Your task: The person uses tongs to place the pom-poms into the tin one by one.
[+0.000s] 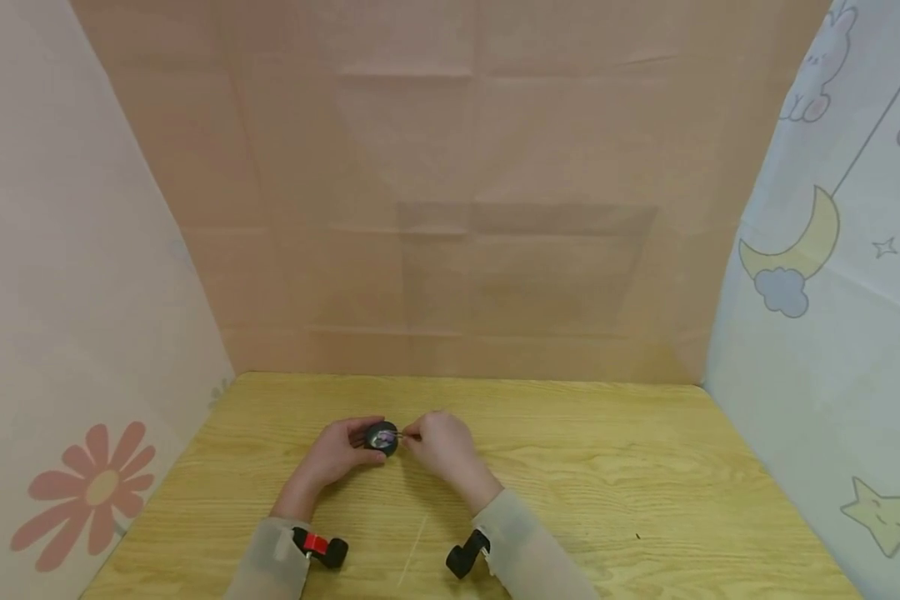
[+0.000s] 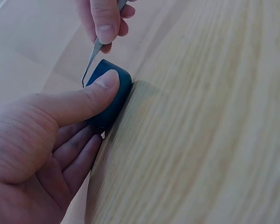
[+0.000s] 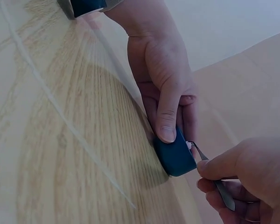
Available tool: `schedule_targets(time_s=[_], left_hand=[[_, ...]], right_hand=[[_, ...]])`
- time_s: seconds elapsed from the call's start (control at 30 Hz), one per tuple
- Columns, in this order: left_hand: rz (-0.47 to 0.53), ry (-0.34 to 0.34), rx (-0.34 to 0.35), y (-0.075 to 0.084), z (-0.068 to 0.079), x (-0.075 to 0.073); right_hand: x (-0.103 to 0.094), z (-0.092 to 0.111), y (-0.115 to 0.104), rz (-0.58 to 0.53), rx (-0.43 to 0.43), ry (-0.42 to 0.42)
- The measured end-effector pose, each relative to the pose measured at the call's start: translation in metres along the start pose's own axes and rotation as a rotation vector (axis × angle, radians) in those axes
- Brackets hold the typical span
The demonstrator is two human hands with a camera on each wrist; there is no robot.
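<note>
My left hand (image 1: 337,454) grips a small dark teal rounded case (image 2: 115,100) between thumb and fingers, close over the wooden table. From above, the case shows a dark rim around a pale and purplish inside. My right hand (image 1: 447,450) pinches metal tweezers (image 2: 94,56) with a thin bent tip. The tip reaches over the upper side of the case. In the right wrist view, a tiny pinkish piece (image 3: 189,145) shows at the tweezer tip, right at the case's edge. The thumb of the left hand covers part of the case.
The wooden table (image 1: 607,467) stretches out around both hands. A tiny dark speck (image 1: 637,536) lies on it at the right, and a pale line (image 1: 412,550) runs between the forearms. A tan cloth (image 1: 450,292) hangs behind, with patterned cloths at both sides.
</note>
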State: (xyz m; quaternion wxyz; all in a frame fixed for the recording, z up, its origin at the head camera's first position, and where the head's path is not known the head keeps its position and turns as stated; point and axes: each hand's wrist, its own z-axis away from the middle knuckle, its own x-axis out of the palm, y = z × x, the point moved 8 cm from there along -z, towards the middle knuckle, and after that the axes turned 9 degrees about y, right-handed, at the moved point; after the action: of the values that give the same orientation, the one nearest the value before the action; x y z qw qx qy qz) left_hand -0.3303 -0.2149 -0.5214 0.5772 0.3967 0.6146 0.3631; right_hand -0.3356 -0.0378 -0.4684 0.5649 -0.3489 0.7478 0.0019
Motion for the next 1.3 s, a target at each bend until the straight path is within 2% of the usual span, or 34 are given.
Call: schedule_targets(time_s=[0.57,0.83,1.3], left_hand=[[0.022,-0.012,0.029,0.0090,0.0023,-0.0001],[0.017,-0.007,0.004,0.0065,0.0020,0.0008],[-0.037,0.012,-0.001,0.0019,0.0008,0.0007]], right_hand=[[0.0020,0.0015,0.0016,0.036,0.004,-0.012],[0.0036,0.0013,0.0041,0.036,0.018,-0.021],[0.0030,0.0036,0.0026,0.026,0.016,-0.037]])
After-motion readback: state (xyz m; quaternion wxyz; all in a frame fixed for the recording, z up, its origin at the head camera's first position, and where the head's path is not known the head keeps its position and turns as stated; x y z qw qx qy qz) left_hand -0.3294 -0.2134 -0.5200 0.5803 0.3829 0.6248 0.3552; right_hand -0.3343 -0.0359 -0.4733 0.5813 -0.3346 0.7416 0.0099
